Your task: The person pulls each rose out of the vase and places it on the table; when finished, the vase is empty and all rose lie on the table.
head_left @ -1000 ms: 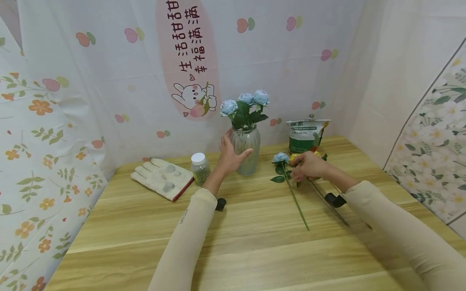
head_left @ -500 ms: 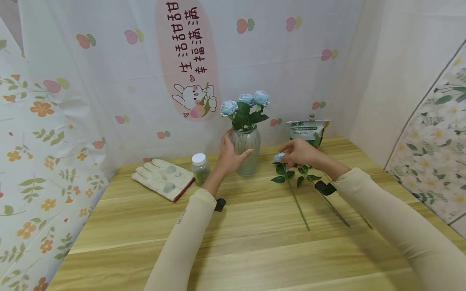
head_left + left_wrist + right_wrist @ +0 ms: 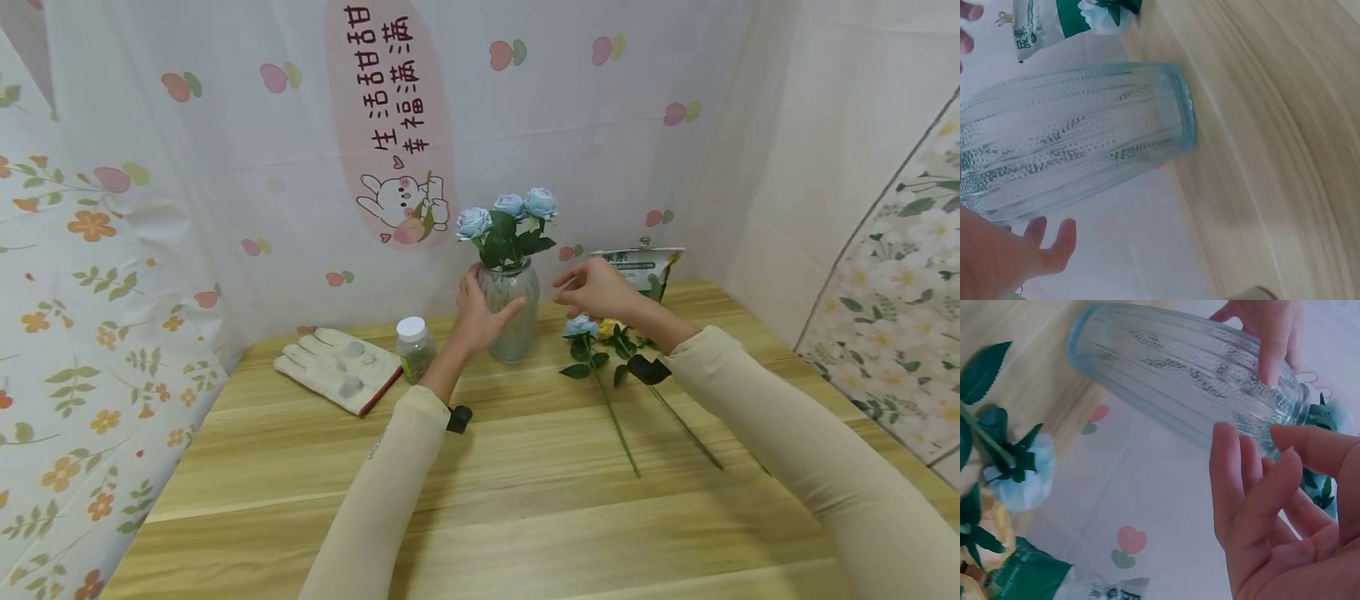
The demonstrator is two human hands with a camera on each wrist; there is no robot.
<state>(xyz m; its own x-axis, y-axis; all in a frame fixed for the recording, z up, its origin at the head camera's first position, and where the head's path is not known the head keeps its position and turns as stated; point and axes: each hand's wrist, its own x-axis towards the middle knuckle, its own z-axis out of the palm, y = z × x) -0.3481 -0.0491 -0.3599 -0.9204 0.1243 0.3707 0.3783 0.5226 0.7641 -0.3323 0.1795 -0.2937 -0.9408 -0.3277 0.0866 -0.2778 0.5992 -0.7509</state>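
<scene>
A ribbed clear glass vase [image 3: 512,312] stands upright at the back of the table, with several pale blue roses [image 3: 508,205] and dark green leaves in its mouth. My left hand [image 3: 480,317] holds the vase from the left; the right wrist view shows that thumb [image 3: 1275,353] along the glass. Right of the vase, my right hand [image 3: 596,290] is raised with nothing in it, its fingers loosely bent. Below it a blue rose [image 3: 581,325] lies on the table, its green stem towards me. Beside this are yellow roses [image 3: 609,327], partly hidden by my right hand and wrist.
A white work glove [image 3: 337,367] with a red cuff lies at the left. Between glove and vase stands a small jar [image 3: 414,350] with a white lid. A clipped white and green bag [image 3: 641,271] stands back right. Printed cloth [image 3: 600,150] hangs behind the wooden table [image 3: 510,500].
My right hand has risen from the roses on the table and moved left towards the vase, empty. The left hand has stayed on the vase.
</scene>
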